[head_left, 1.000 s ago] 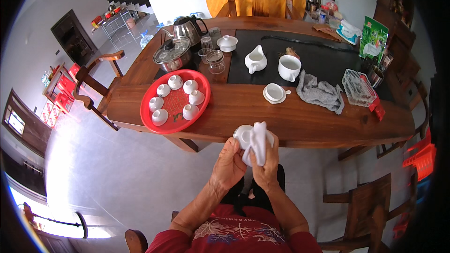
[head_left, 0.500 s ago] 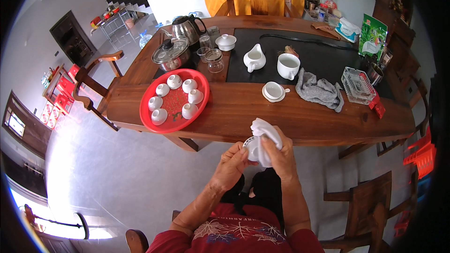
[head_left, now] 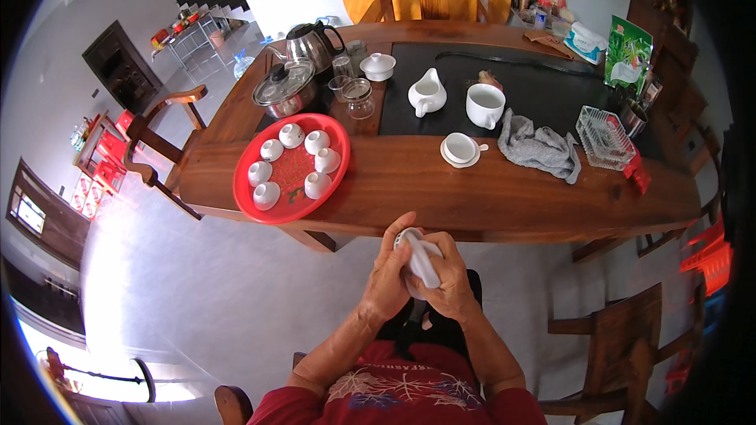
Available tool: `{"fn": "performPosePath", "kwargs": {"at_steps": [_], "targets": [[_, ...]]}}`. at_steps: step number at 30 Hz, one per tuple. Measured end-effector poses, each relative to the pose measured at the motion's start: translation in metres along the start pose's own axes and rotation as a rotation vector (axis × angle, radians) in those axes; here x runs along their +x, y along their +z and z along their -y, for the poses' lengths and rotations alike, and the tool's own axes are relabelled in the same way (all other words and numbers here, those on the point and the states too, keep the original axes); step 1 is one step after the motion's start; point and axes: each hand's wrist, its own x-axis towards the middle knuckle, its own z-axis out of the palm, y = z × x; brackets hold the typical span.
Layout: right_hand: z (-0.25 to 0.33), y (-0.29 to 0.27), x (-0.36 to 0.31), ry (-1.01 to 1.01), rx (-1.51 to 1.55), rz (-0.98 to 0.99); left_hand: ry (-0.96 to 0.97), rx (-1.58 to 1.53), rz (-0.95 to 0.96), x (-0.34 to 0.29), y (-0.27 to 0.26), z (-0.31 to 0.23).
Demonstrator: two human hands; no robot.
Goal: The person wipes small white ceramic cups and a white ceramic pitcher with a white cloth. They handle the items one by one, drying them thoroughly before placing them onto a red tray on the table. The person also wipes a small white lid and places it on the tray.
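Note:
Over my lap, in front of the table edge, my left hand (head_left: 384, 282) grips a small white teacup (head_left: 403, 236) with dark marks by its rim. My right hand (head_left: 449, 285) presses a folded white cloth (head_left: 423, 266) against the cup. The fingers of both hands close around the two, so most of the cup is hidden. On the table to the left, several white teacups lie upside down around a red round tray (head_left: 293, 209). Straight ahead, a white strainer cup (head_left: 460, 146) stands on its small white holder.
A white pitcher (head_left: 427, 94), a white mug (head_left: 483, 107) and a lidded bowl (head_left: 378, 68) stand farther back. A grey cloth (head_left: 540, 146) lies beside a clear glass dish (head_left: 605, 140). At the left are a steel pot (head_left: 285, 93), a kettle (head_left: 305, 46) and glass jars.
Both hands have drawn closer together. The cup has tilted up on edge, and the cloth, earlier spread above my right hand, is now bunched between the hands.

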Motion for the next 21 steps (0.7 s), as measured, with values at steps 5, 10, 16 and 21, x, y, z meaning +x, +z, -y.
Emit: {"fn": "performPosePath", "kwargs": {"at_steps": [5,10,16,21], "targets": [[0.014,-0.019,0.004,-0.155,-0.299,0.178,-0.014,-0.011,0.103,0.001,-0.014,-0.006],[0.015,-0.035,0.006,-0.127,-0.546,0.125,-0.114,0.274,0.127,0.001,-0.016,-0.011],[0.013,-0.016,0.011,-0.307,-0.804,-0.006,-0.079,0.37,0.027,0.004,-0.013,-0.004],[0.018,-0.01,-0.003,-0.182,-0.643,0.278,0.017,0.418,0.01,0.005,-0.019,-0.005]]}}
